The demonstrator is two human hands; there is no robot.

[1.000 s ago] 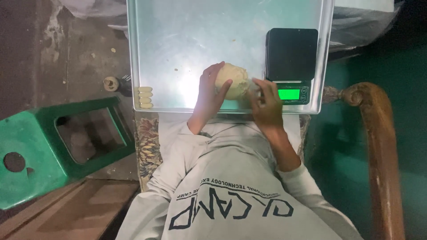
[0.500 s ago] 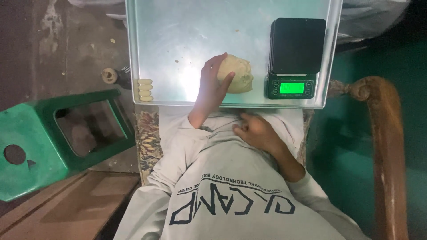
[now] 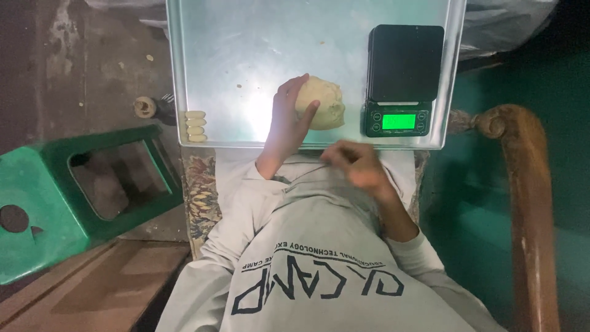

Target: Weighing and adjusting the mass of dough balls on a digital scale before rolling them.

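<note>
1. Lump of dough point(image 3: 321, 102): pale, rounded, resting on the metal tray point(image 3: 246, 55), near the tray's front edge and a little right of its middle
2. Left hand point(image 3: 289, 120): fingers curled against the left side of the dough, thumb laid across its front; holding it
3. Right hand point(image 3: 356, 165): off the tray, just below its front edge, over the grey shirt; fingers loosely bent, blurred, whether they pinch anything cannot be told
4. Scale point(image 3: 402, 79): black, on the tray just right of the dough, not touching it; green display lit
5. Four small pale pieces point(image 3: 196, 126): stacked in a column at the tray's front left corner
6. Green stool point(image 3: 80, 190): on the floor, left of and below the tray
7. Wooden armrest point(image 3: 522, 184): right of the tray
</note>
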